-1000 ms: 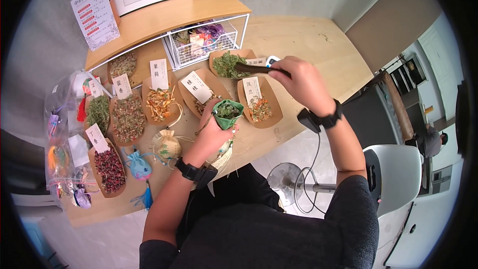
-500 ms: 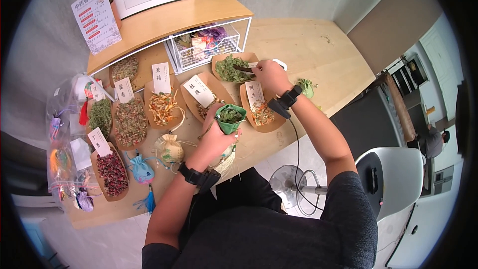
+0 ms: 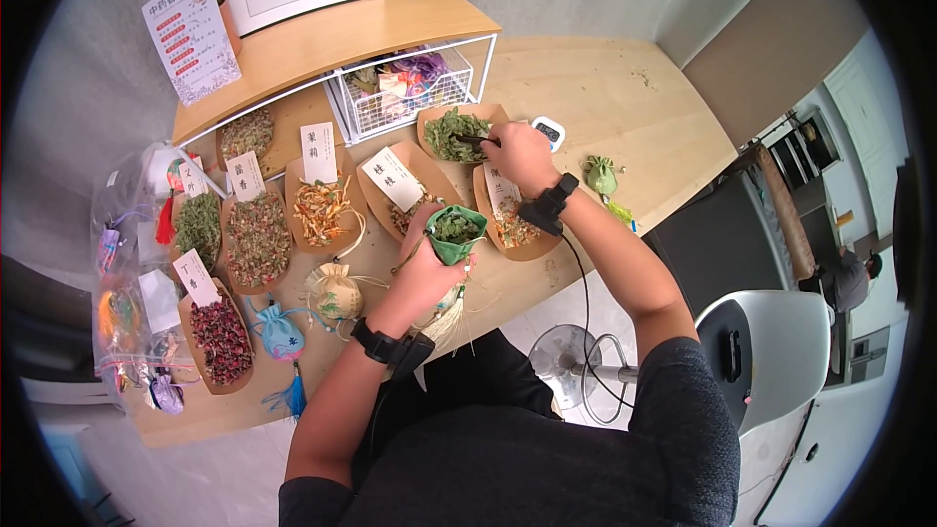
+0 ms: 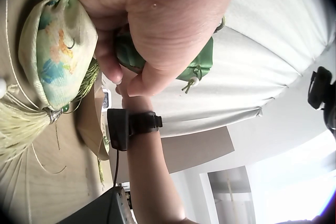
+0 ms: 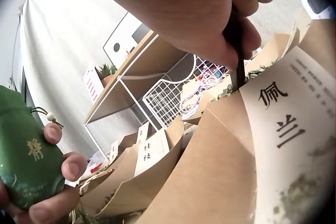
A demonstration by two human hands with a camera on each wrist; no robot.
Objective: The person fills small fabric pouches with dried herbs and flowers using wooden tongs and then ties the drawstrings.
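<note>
My left hand (image 3: 427, 273) grips a green drawstring pouch (image 3: 451, 252), its mouth open upward and dried green leaves showing inside. Gold characters mark the pouch's side (image 5: 30, 150) in the right wrist view. With my right hand (image 3: 524, 158) I pinch the handle of a dark scoop (image 5: 239, 69). Its far end is down among the green leaves (image 3: 451, 132) in the back paper tray (image 3: 496, 114), hidden by them. Near my left hand, a cream pouch (image 4: 60, 50) with a painted pattern and a pale tassel shows in the left wrist view.
Labelled paper trays of dried herbs and flowers, such as rosebuds (image 3: 221, 342), stand to the left. A cream pouch (image 3: 335, 293) and a blue pouch (image 3: 280, 332) lie in front. Rightward are a white timer (image 3: 549, 132) and a green pouch (image 3: 600, 176). Behind stands a wire basket (image 3: 405, 102).
My right hand has moved left and down, bringing the scoop's end into the leaves. The timer and the green pouch on the right have come into sight. The left hand keeps its grip.
</note>
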